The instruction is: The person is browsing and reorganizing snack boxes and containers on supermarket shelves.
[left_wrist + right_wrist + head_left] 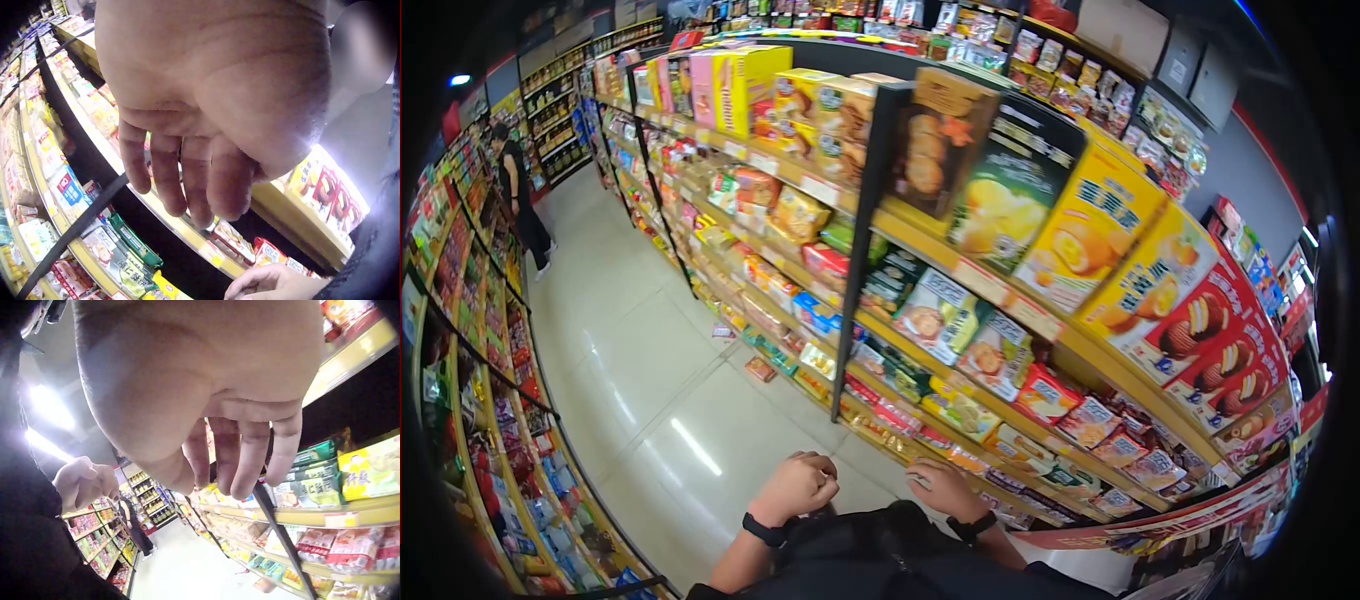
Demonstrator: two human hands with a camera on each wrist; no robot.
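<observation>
Fingers of the left hand hang loosely curled with nothing in them. The right hand shows the same slack curl in its own wrist view, its fingers empty. Both hands sit low in front of the body, each with a black band at the wrist. The right hand is just beside the packets on the lowest shelf. From the head view I cannot tell whether its fingertips touch the shelf edge or stop short of it. The left hand is over bare floor, apart from any goods.

The likeliest mishap, as I judge it, is a knocked packet. The goods on that low shelf stand crowded right up to the edge, so a hand pushed in among them could drag a neighbour off. A loose pinch on a slippery wrapper could drop one too. A stray packet lies on the floor at the foot of the shelves further up the aisle, where a foot could catch it.

A black upright post splits the shelving just left of the hands and would block a sideways reach along the row. Tall biscuit boxes fill the top shelf above. The opposite shelving keeps the aisle narrow. Another shopper stands far down it, well apart.
</observation>
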